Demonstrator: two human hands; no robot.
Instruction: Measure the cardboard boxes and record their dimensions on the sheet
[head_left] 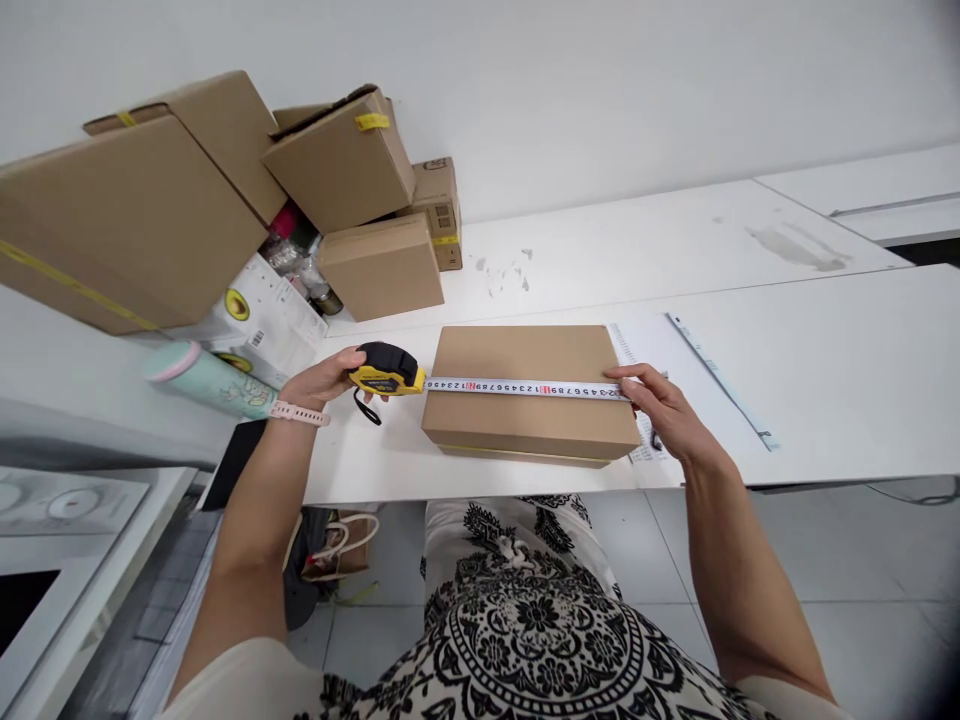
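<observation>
A flat brown cardboard box (525, 365) lies on the white table (825, 380) in front of me. My left hand (322, 380) is closed round a yellow and black tape measure case (384, 370) just left of the box. Its white tape blade (525, 388) stretches across the box top to the right edge. There my right hand (660, 405) pinches the tape's end against the box's right side. A pink watch strap circles my left wrist.
Several stacked cardboard boxes (150, 200) crowd the table's back left, with a mint bottle (210, 380) and white packaging (270, 315) beside them. A paper sheet (697, 380) lies under my right hand. A bag (337, 545) sits on the floor below the table.
</observation>
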